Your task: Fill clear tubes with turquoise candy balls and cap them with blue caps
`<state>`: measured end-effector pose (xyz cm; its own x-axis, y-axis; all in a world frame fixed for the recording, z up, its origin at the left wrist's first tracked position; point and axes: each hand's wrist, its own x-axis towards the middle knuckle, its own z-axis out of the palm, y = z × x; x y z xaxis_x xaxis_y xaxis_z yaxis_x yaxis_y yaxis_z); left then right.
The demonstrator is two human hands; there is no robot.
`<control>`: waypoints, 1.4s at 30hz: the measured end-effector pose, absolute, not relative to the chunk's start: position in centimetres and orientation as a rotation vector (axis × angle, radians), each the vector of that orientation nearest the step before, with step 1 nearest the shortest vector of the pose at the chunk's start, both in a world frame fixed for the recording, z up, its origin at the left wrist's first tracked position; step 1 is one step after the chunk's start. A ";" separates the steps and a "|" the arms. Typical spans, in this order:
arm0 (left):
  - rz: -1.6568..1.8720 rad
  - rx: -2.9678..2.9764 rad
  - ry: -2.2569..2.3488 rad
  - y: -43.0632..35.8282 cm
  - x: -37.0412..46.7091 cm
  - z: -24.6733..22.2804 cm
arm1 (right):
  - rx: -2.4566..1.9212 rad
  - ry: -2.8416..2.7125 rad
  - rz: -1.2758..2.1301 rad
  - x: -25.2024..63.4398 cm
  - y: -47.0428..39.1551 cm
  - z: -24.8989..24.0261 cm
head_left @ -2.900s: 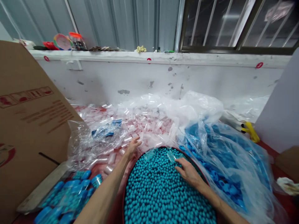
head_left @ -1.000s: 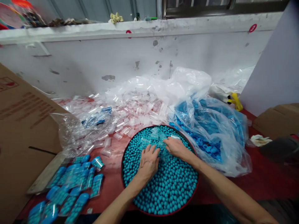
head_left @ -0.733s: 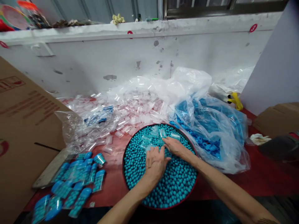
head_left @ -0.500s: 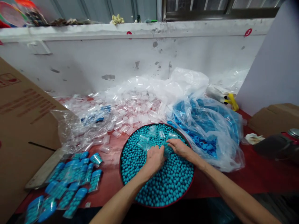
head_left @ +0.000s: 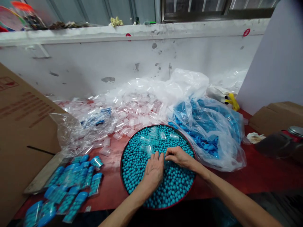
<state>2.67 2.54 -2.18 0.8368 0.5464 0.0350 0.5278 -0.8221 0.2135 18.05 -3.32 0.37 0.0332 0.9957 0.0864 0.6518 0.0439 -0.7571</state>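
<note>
The left hand (head_left: 153, 168) is resting palm down over the turquoise beads (head_left: 134, 176), its fingers lying side by side; its thumb and palm are staying out of sight, so I cannot tell whether it is gripping anything. The right hand (head_left: 179, 156) is facing it, nearly touching, with fingers bending inward. A faint clear shape is showing just below the right fingertips, probably a container, but whether they are clamping on it I cannot tell.

Around both hands the beads are filling a round tub (head_left: 163, 208), reaching close to its rim. Beyond the fingertips, several clear containers (head_left: 163, 136) are lying loose on the beads. A hard push down or sideways could be sending beads over that rim, since little wall is standing above them. The loose containers could be sinking or rolling if the beads under them are shifting, and beads could be getting into them unevenly.

Further out, filled containers with blue lids (head_left: 75, 206) are lying on the table (head_left: 113, 179) left of the tub, some near the front edge; a stray forearm could be knocking one off. Behind the tub, a heap of clear containers (head_left: 142, 115) is spreading. On the right, a plastic bag (head_left: 223, 154) is holding blue caps (head_left: 209, 147), which could be spilling if its film is getting snagged.
</note>
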 end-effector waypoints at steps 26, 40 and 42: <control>0.144 2.604 0.773 2.6 2.0 -1.6 | -1.733 -1.763 0.513 16.9 -4.2 -0.9; -0.072 2.570 0.855 2.2 1.3 0.1 | -2.523 -1.876 0.055 22.9 1.8 1.5; -0.046 2.550 0.858 2.1 1.0 0.1 | -2.509 -1.873 0.052 23.1 1.1 1.4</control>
